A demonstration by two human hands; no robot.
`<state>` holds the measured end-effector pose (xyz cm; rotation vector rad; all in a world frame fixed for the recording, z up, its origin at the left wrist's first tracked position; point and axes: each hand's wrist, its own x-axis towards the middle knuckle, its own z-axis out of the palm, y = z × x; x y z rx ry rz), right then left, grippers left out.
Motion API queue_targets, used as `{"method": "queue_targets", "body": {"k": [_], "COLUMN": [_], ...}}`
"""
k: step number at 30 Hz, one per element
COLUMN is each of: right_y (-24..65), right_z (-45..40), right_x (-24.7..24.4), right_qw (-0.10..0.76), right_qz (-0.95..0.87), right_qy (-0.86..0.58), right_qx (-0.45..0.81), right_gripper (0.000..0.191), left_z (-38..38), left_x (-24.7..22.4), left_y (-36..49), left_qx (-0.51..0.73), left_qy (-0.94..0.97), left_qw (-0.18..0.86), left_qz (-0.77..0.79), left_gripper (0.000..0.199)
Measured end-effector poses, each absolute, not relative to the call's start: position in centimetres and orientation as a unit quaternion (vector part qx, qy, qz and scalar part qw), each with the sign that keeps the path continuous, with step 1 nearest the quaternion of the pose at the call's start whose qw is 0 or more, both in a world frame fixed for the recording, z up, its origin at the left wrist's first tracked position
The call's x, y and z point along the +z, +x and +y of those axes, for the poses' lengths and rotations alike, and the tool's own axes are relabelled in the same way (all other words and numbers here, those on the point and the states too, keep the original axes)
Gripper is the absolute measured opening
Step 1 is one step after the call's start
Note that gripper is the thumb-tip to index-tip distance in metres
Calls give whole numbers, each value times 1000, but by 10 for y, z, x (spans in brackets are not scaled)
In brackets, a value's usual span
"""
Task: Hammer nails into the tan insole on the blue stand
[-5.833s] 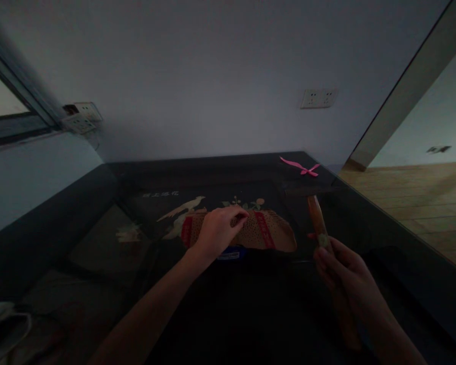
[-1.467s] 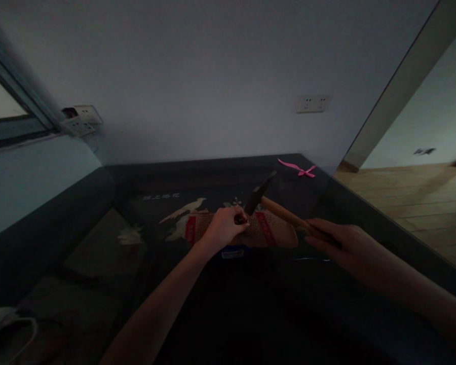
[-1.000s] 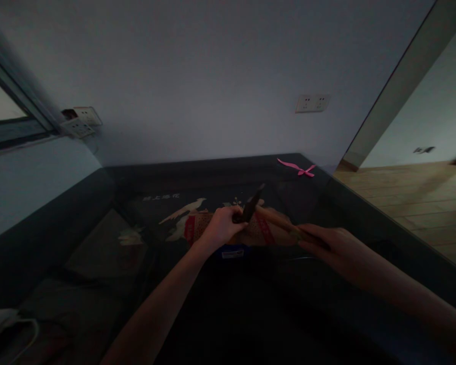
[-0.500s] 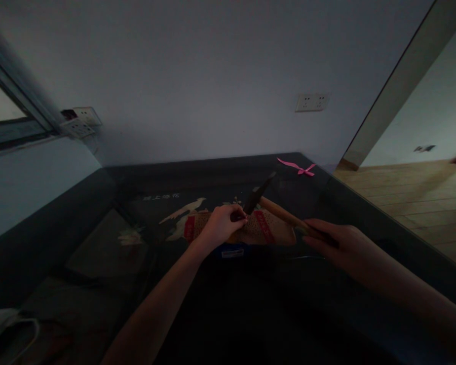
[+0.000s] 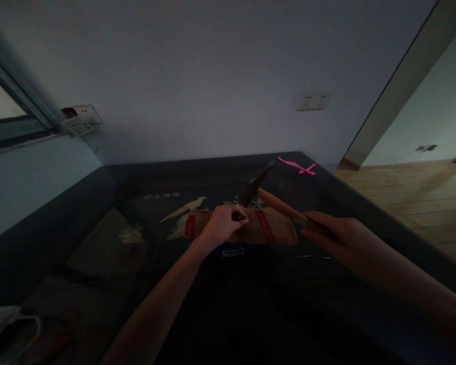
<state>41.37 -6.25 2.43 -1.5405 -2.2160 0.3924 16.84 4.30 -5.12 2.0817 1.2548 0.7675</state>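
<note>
My right hand [image 5: 336, 232] is wrapped round the wooden handle of a hammer [image 5: 279, 204]. The dark hammer head tilts up and away, just beyond the fingers of my left hand [image 5: 224, 223]. With thumb and forefinger together, my left hand pinches over a brown piece of cardboard [image 5: 285, 229] that has red printed bands and dark specks. Whatever sits in that pinch is too small and dark to make out. Under the cardboard's near edge shows a blue item with a white label [image 5: 233, 252], mostly in shadow.
A dark glossy table [image 5: 220, 314] carries a printed bird [image 5: 190, 205] and white characters. Near its far right corner lies a pink ribbon [image 5: 306, 170]. White wall sockets [image 5: 313, 101] sit above. A white object with a loop [image 5: 3, 322] is at lower left.
The hammer head has risen a little above the left fingers, and my right hand has lifted slightly. My left hand keeps its place over the cardboard.
</note>
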Motion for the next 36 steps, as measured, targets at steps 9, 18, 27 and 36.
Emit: {"method": "queue_targets", "body": {"k": [9, 18, 27, 36], "right_y": [416, 419, 415, 413], "right_z": [-62, -62, -62, -63], "right_x": [21, 15, 14, 11], "right_qw": [204, 207, 201, 194], "right_qz": [-798, -788, -785, -775], "right_qy": [-550, -558, -560, -566], "right_qx": [139, 160, 173, 202], "right_gripper": [21, 23, 24, 26], "left_z": [42, 42, 44, 45], "left_x": [-48, -50, -54, -55], "left_y": [168, 168, 167, 167], "left_qx": [283, 292, 298, 298], "left_qy": [786, 785, 784, 783], "left_qw": [292, 303, 309, 312], "left_qz": [466, 454, 449, 448], "left_gripper": [2, 2, 5, 10]}}
